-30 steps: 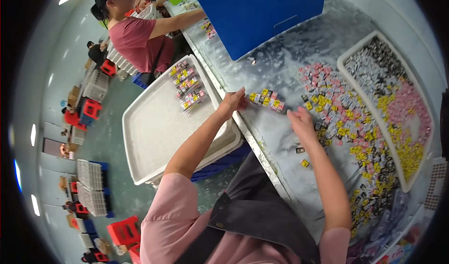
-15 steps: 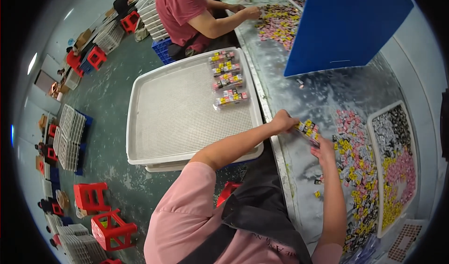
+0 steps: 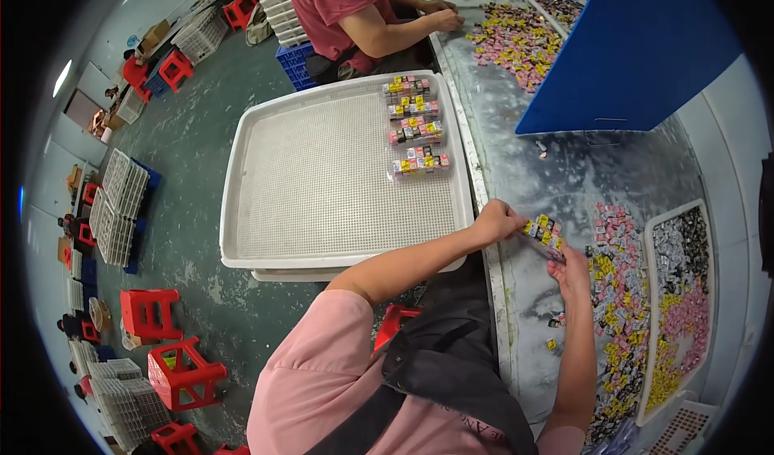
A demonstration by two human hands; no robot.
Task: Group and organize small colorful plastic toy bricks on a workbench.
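Between my two hands, over the table's near edge, is a clear plastic pack (image 3: pixel 545 234) filled with small yellow, black and pink wrapped pieces. My left hand (image 3: pixel 498 220) grips its left end, fingers closed. At the lower right end, my right hand (image 3: pixel 572 273) holds it between thumb and fingers. Loose wrapped pieces (image 3: pixel 619 294) in pink, yellow, black and silver lie heaped right of my right hand. To the left, a white mesh-bottomed tray (image 3: pixel 322 173) carries several filled clear packs (image 3: pixel 417 127) along its right side.
A blue upright panel (image 3: pixel 621 52) stands on the table (image 3: pixel 524 326). Beyond it, a co-worker in a red shirt (image 3: pixel 339 7) handles another heap of pieces (image 3: pixel 520 43). At the right is a white bin (image 3: pixel 651 318) of sorted pieces. Red stools (image 3: pixel 185 372) stand on the floor at left.
The view has shifted slightly, so the tray and table sit a little farther right. Both hands still hold the pack, which is now turned more upward to show its pieces.
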